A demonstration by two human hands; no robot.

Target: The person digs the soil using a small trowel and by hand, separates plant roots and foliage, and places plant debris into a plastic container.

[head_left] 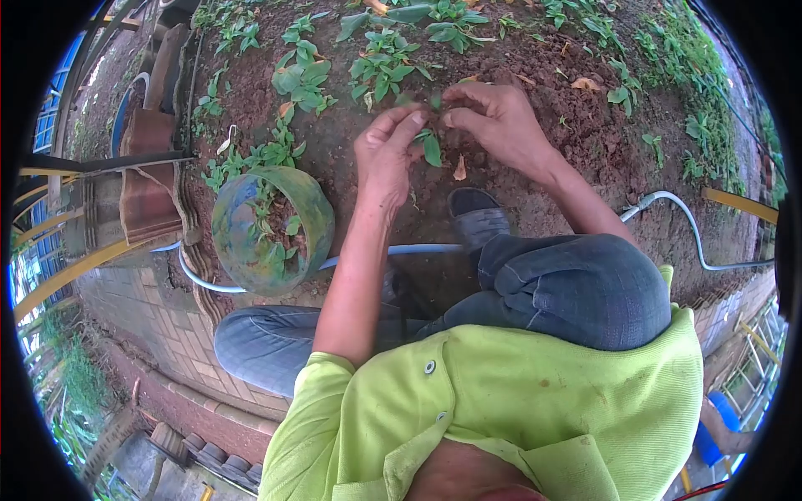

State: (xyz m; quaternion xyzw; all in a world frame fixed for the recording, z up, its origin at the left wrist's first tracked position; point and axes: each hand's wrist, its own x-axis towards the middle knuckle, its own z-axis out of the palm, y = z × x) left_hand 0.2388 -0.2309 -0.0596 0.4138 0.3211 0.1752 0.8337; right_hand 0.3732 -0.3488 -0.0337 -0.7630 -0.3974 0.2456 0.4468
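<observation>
Both hands are held close together over the soil bed. My left hand (387, 154) has thumb and fingers pinched together, with a green leaf (432, 149) hanging just beside the fingertips. Across a small gap, my right hand (499, 123) has its thumb and forefinger curled toward each other; what lies between them is too small to make out. Leafy green plants (384, 71) grow in the soil just beyond the hands. A round, stained bucket (317, 219) at my left has leaves and plant bits inside.
A light blue hose (426, 249) runs across the ground behind the bucket and under my legs. My sandalled foot (480, 219) rests on the soil (576, 125). Roof tiles (150, 196) lie at the left, and paving bricks (167, 334) are at the lower left.
</observation>
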